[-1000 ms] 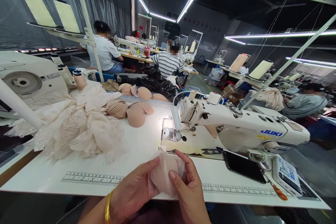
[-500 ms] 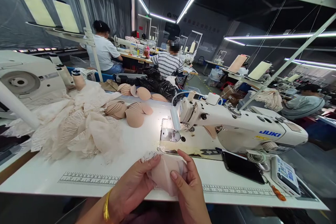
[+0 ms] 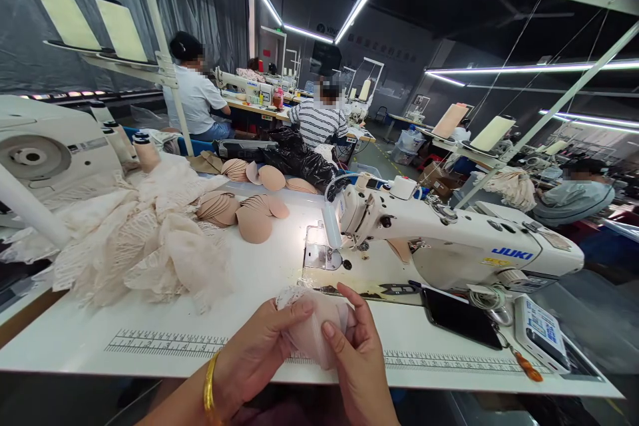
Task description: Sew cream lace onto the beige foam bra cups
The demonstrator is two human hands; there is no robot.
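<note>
Between my hands, above the front of the white table, is a pale beige bra cup [image 3: 315, 329] covered in sheer fabric with a lace edge at its upper left. My left hand [image 3: 259, 349] grips its left side, thumb on top and fingers hidden beneath. My right hand [image 3: 360, 353] pinches the right side, thumb pressed on the front and fingers behind. Just beyond stands a white sewing machine [image 3: 449, 246], its needle area lit. Several beige foam cups [image 3: 254, 223] lie stacked farther back, left of the machine head.
A heap of cream lace fabric [image 3: 150, 246] covers the table's left side. Right of my hands lie thread snips [image 3: 397, 289], a black phone [image 3: 462, 318] and a white box-shaped device [image 3: 542, 333]. A printed ruler [image 3: 164, 343] runs along the front edge. Co-workers sit at machines beyond.
My left thumb has slid slightly to the right across the cup's fabric. Both hands keep hold of the cup in nearly the same spot; the view has shifted a little.
</note>
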